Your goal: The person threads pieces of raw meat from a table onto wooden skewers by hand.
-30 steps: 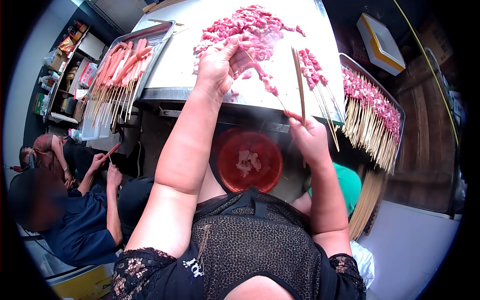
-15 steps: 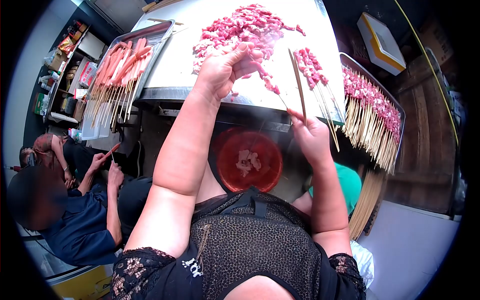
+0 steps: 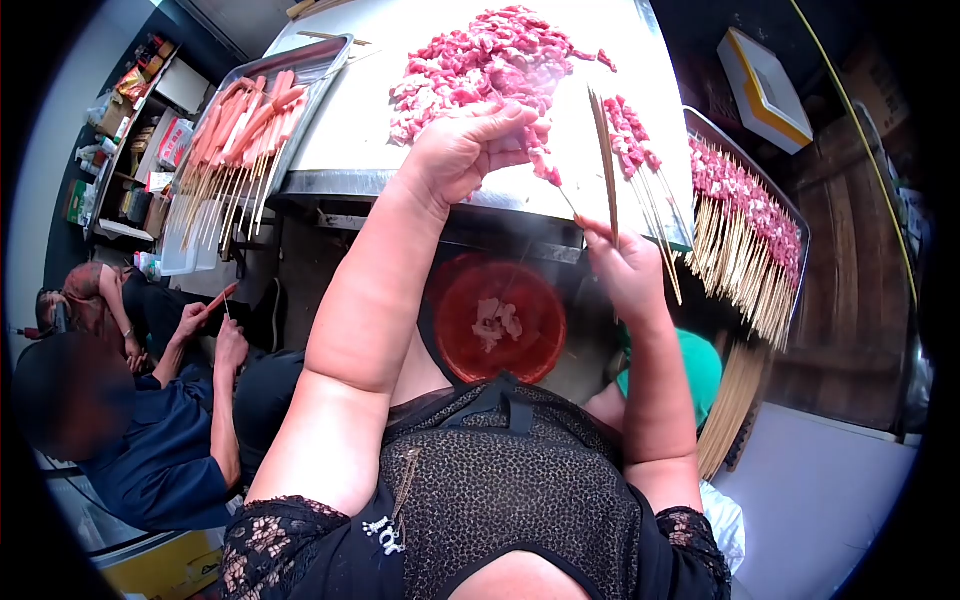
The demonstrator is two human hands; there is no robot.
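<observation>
Between my hands a bamboo skewer carries a few pieces of raw meat [image 3: 543, 165]. My left hand [image 3: 462, 150] closes thumb and fingers round the meat at its upper end; the skewer's tip is hidden there. Low on the stick, my right hand [image 3: 630, 272] pinches the skewer and also holds several bare skewers [image 3: 604, 150] that point up. Just beyond my left hand lies a big pile of cut raw meat [image 3: 480, 60] on the white tabletop [image 3: 350, 120]. Finished-looking meat skewers [image 3: 628, 135] lie to the right of the bare sticks.
At right stands a tray [image 3: 803, 225] packed with meat skewers. A metal tray [image 3: 335, 65] of skewered sausages [image 3: 245, 120] is at left. Below the table edge sits a red basin [image 3: 460, 340] with meat inside. A seated co-worker [image 3: 160, 430] at left holds a sausage and stick.
My left hand has moved slightly right and down along the skewer, its thumb now over the meat. My right hand has shifted a little, still holding the skewers.
</observation>
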